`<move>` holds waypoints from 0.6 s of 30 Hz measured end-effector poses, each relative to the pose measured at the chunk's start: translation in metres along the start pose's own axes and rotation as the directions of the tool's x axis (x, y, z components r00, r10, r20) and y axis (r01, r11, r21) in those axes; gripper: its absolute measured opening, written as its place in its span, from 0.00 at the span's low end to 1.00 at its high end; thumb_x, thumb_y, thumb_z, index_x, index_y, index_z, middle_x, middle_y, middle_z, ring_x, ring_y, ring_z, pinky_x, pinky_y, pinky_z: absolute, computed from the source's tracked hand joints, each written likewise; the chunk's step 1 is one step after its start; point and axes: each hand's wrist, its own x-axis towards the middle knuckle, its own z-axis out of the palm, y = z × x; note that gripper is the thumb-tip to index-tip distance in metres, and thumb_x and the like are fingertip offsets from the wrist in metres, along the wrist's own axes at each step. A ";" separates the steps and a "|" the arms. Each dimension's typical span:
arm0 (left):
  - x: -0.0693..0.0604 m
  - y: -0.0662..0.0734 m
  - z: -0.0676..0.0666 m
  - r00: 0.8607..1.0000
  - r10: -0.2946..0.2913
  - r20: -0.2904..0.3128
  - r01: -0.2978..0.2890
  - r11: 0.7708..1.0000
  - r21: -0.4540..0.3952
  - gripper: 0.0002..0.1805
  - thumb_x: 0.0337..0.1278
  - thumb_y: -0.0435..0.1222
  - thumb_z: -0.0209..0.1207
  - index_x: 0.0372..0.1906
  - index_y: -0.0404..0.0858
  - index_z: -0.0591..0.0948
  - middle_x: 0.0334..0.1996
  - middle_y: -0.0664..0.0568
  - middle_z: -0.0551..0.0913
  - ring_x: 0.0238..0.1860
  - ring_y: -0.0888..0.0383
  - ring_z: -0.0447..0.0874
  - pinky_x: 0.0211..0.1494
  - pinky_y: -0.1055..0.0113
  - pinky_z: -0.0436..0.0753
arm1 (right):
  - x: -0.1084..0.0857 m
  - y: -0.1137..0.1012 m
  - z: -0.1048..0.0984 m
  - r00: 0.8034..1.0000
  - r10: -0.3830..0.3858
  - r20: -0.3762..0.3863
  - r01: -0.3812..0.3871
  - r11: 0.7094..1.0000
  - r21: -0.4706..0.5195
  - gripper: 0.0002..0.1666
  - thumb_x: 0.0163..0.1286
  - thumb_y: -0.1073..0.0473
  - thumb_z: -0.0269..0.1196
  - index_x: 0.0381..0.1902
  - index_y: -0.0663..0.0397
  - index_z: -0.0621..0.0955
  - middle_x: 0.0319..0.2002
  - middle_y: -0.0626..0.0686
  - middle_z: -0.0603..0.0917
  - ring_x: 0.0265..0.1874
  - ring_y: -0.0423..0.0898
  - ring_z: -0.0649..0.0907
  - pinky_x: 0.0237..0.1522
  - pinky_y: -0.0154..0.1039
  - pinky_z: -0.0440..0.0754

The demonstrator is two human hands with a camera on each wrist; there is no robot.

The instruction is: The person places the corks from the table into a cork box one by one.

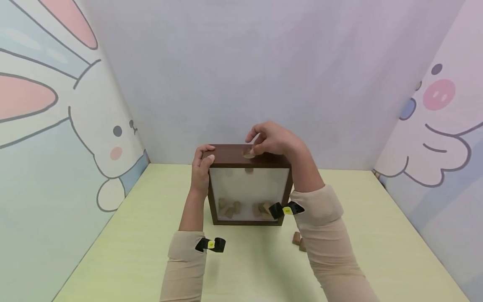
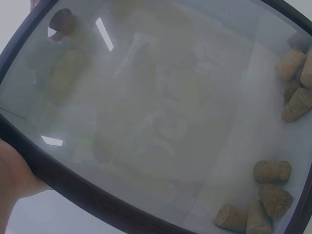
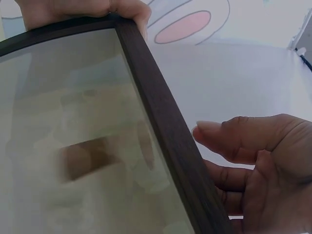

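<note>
A dark brown shadow-box frame [image 1: 249, 223] with a clear front stands upright on the table, a round hole [image 1: 248, 153] in its top edge. My left hand [image 1: 201, 170] grips its upper left corner, the thumb in front and the fingers over the top. Just above the hole is my right hand [image 1: 277, 139], thumb and fingers apart with nothing between them. Behind the clear front, a blurred cork [image 3: 87, 158] is in mid-air below the top edge. Several corks [image 2: 272, 171] lie at the bottom of the box in two groups.
On the table to the right of the box lie two loose corks [image 1: 297, 238], partly beside my right sleeve [image 1: 320, 209]. A pale green table [image 1: 132, 251] spreads around the box. Walls with cartoon animals [image 1: 113, 147] enclose it left and right, with a plain pale wall behind.
</note>
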 end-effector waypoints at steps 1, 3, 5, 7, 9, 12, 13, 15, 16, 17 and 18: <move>0.000 0.000 0.000 1.000 0.002 0.002 -0.002 1.000 -0.001 0.14 0.58 0.39 0.47 0.48 0.41 0.70 0.41 0.50 0.70 0.39 0.56 0.68 0.45 0.64 0.65 | -0.004 0.001 0.000 1.000 -0.023 -0.008 0.023 1.000 -0.004 0.17 0.59 0.65 0.64 0.47 0.62 0.77 0.34 0.55 0.84 0.36 0.48 0.80 0.42 0.44 0.72; 0.001 0.000 0.001 1.000 0.006 0.002 -0.006 1.000 0.004 0.14 0.58 0.39 0.48 0.48 0.41 0.70 0.42 0.50 0.70 0.40 0.56 0.67 0.46 0.64 0.65 | -0.014 0.005 0.000 0.995 -0.090 -0.035 0.090 0.996 -0.017 0.16 0.62 0.63 0.63 0.48 0.61 0.78 0.35 0.53 0.83 0.37 0.47 0.80 0.42 0.44 0.73; 0.001 -0.001 0.001 1.000 0.005 0.001 -0.005 1.000 0.011 0.15 0.57 0.39 0.48 0.49 0.40 0.70 0.43 0.50 0.70 0.41 0.55 0.67 0.47 0.63 0.64 | -0.025 0.010 0.001 0.982 -0.176 -0.065 0.175 0.984 -0.011 0.16 0.63 0.62 0.62 0.48 0.61 0.78 0.36 0.53 0.83 0.37 0.46 0.80 0.41 0.44 0.74; 0.000 0.000 0.001 1.000 0.001 -0.006 -0.001 1.000 0.027 0.15 0.57 0.40 0.48 0.49 0.40 0.70 0.46 0.51 0.69 0.45 0.55 0.66 0.49 0.63 0.62 | -0.036 0.015 0.002 0.961 -0.262 -0.087 0.263 0.965 -0.002 0.15 0.63 0.63 0.62 0.47 0.62 0.78 0.36 0.52 0.82 0.36 0.46 0.80 0.39 0.43 0.75; 0.000 0.000 0.001 1.000 -0.005 -0.012 0.005 0.999 0.040 0.15 0.56 0.40 0.48 0.48 0.40 0.70 0.48 0.51 0.68 0.47 0.55 0.64 0.50 0.62 0.60 | -0.046 0.019 0.004 0.940 -0.324 -0.104 0.325 0.946 0.000 0.14 0.63 0.63 0.62 0.47 0.62 0.79 0.35 0.51 0.82 0.34 0.46 0.80 0.36 0.42 0.75; -0.001 0.001 0.002 1.000 -0.009 -0.017 0.010 0.999 0.051 0.15 0.56 0.40 0.48 0.48 0.41 0.71 0.51 0.51 0.67 0.51 0.55 0.62 0.53 0.61 0.58 | -0.060 0.025 0.009 0.919 -0.378 -0.115 0.378 0.926 -0.019 0.15 0.63 0.63 0.62 0.47 0.62 0.78 0.34 0.49 0.81 0.33 0.44 0.79 0.35 0.40 0.76; -0.001 0.001 0.002 1.000 -0.008 -0.016 0.009 0.999 0.050 0.14 0.56 0.40 0.48 0.47 0.41 0.71 0.52 0.50 0.67 0.52 0.55 0.61 0.54 0.60 0.57 | -0.064 0.027 0.010 0.914 -0.388 -0.120 0.388 0.921 -0.027 0.15 0.63 0.63 0.62 0.48 0.61 0.78 0.34 0.48 0.81 0.33 0.44 0.79 0.36 0.40 0.76; -0.001 0.001 0.003 1.000 -0.008 -0.017 0.008 0.999 0.051 0.14 0.56 0.40 0.48 0.47 0.42 0.71 0.53 0.50 0.66 0.54 0.55 0.60 0.55 0.59 0.56 | -0.071 0.030 0.014 0.905 -0.406 -0.128 0.403 0.914 -0.046 0.16 0.63 0.62 0.62 0.48 0.61 0.78 0.34 0.46 0.81 0.33 0.42 0.79 0.37 0.40 0.76; -0.002 0.001 0.003 1.000 -0.008 -0.017 0.009 0.999 0.052 0.13 0.57 0.40 0.47 0.47 0.42 0.71 0.54 0.50 0.66 0.55 0.55 0.59 0.55 0.59 0.55 | -0.075 0.031 0.016 0.901 -0.413 -0.132 0.410 0.911 -0.052 0.16 0.63 0.62 0.63 0.49 0.60 0.78 0.35 0.46 0.81 0.34 0.42 0.79 0.37 0.39 0.76; -0.002 0.001 0.003 1.000 -0.009 -0.018 0.010 0.998 0.054 0.13 0.57 0.40 0.47 0.47 0.42 0.71 0.54 0.50 0.66 0.56 0.55 0.59 0.55 0.59 0.55 | -0.078 0.033 0.018 0.898 -0.418 -0.138 0.414 0.908 -0.056 0.16 0.63 0.63 0.63 0.49 0.59 0.78 0.35 0.45 0.81 0.34 0.42 0.79 0.38 0.39 0.76; -0.002 0.001 0.002 1.000 -0.010 -0.018 0.012 0.998 0.058 0.13 0.57 0.40 0.47 0.47 0.43 0.71 0.55 0.51 0.66 0.56 0.55 0.58 0.55 0.59 0.55 | -0.081 0.035 0.020 0.896 -0.421 -0.143 0.416 0.907 -0.061 0.16 0.63 0.63 0.63 0.49 0.58 0.78 0.35 0.45 0.81 0.34 0.41 0.79 0.38 0.39 0.76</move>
